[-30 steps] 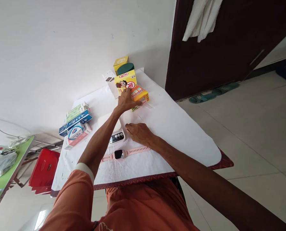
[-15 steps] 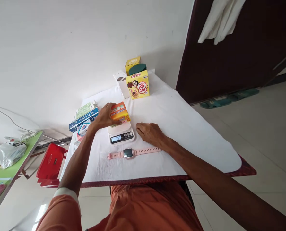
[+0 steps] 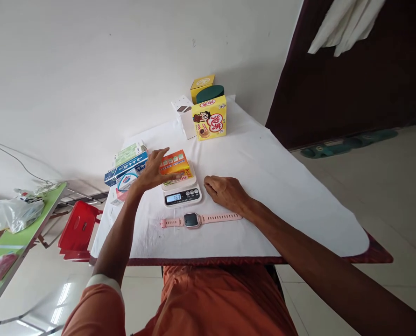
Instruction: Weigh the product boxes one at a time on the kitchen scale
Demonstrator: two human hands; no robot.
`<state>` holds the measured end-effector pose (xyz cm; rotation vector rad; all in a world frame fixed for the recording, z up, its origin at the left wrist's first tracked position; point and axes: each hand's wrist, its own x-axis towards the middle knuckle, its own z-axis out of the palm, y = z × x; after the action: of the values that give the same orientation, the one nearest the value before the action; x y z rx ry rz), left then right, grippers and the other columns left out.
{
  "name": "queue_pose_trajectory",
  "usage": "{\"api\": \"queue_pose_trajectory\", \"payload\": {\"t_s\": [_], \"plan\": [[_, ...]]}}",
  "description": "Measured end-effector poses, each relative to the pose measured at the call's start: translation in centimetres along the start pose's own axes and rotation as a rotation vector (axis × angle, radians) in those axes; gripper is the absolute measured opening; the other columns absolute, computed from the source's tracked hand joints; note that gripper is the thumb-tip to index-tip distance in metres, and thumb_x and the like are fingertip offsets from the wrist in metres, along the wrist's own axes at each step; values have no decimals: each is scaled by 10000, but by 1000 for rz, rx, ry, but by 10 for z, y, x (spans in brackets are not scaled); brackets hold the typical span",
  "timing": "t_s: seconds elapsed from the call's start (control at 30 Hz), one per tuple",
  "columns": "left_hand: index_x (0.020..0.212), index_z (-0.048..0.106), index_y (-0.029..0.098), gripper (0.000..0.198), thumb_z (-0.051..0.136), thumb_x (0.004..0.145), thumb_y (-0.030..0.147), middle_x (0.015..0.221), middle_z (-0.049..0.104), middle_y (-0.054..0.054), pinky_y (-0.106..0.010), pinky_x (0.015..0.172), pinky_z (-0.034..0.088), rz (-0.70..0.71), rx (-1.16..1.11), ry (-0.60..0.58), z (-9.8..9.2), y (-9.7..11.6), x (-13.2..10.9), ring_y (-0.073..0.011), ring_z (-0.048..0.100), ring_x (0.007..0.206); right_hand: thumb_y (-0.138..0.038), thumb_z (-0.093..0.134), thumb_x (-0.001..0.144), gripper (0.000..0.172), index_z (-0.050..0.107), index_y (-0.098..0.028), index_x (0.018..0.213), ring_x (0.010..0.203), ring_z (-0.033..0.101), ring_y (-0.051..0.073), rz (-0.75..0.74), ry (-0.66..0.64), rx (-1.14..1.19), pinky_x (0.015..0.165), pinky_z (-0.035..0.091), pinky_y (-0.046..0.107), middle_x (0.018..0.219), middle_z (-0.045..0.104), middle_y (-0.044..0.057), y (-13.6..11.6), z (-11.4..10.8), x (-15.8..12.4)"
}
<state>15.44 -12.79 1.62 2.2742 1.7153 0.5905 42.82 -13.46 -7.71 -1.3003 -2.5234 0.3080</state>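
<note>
An orange box (image 3: 177, 164) lies on a small white kitchen scale (image 3: 183, 197) whose display reads 363. My left hand (image 3: 151, 169) rests against the box's left side, fingers spread and lifting off, thumb along its front edge. My right hand (image 3: 225, 191) lies palm down on the white tablecloth (image 3: 281, 186) just right of the scale, holding nothing. A pink smartwatch (image 3: 193, 219) lies flat in front of the scale, near the table's front edge.
At the far end stand a yellow cartoon box (image 3: 209, 119), a white box (image 3: 185, 114) and a green-lidded tin (image 3: 210, 93). A pile of boxes (image 3: 125, 168) sits at the left edge. A red stool (image 3: 78, 228) and a green table (image 3: 15, 233) stand left; sandals (image 3: 334, 147) lie by the dark door.
My left hand carried the orange box from the far end of the table onto the scale and has loosened its fingers around it. My right hand stayed on the cloth.
</note>
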Motion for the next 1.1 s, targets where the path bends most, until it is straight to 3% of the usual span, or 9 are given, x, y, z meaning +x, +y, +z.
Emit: {"api": "queue_pose_trajectory", "payload": {"t_s": [0.13,0.27,0.47,0.63,0.77,0.97,1.1], "plan": [[1489,590,275,696,654,965,730,1521,604,-156,-518,1177,514,-76,-179,383,11,-13,-22,-330,612,1414,-197,399,1079,337,728,-162,1018,739,639,181,-2,4,-5,652,281,300,954,792,90,0,1,1],[1323,659,223,625,523,1020,752,1340,718,-153,-471,1081,571,-202,-264,744,30,-32,-43,-291,700,1262,-193,403,1068,331,727,-167,1003,733,633,177,-3,25,-3,652,277,296,925,786,82,1,3,1],[1232,678,221,569,437,1069,710,1221,759,-122,-422,1006,582,-234,-148,872,41,-40,-55,-254,729,1136,-215,384,1065,350,726,-179,995,729,633,185,-9,58,9,646,270,300,913,785,82,4,10,-1],[1253,683,225,583,421,1079,715,1202,757,-112,-406,995,579,-208,-115,818,45,-34,-54,-242,736,1111,-225,374,1070,357,715,-182,973,729,637,191,-8,63,11,642,262,304,911,789,84,4,11,-1],[1351,659,234,625,454,1056,745,1279,720,-132,-440,1052,567,-175,-111,703,48,-29,-53,-267,708,1204,-220,379,1072,348,713,-177,982,741,649,196,-3,54,7,644,262,306,926,795,90,2,9,-1],[1551,536,268,807,678,933,766,1579,536,-169,-532,1268,410,-58,-25,394,28,-18,-30,-336,499,1520,-212,393,1071,332,716,-179,1000,765,669,194,7,36,-1,650,272,303,955,801,88,1,6,0],[1573,525,271,905,809,843,725,1514,593,-152,-547,1256,409,-25,80,98,11,-2,-3,-371,544,1463,-215,387,1073,336,709,-181,982,743,661,190,-6,41,8,647,283,306,929,789,82,2,7,-1]]}}
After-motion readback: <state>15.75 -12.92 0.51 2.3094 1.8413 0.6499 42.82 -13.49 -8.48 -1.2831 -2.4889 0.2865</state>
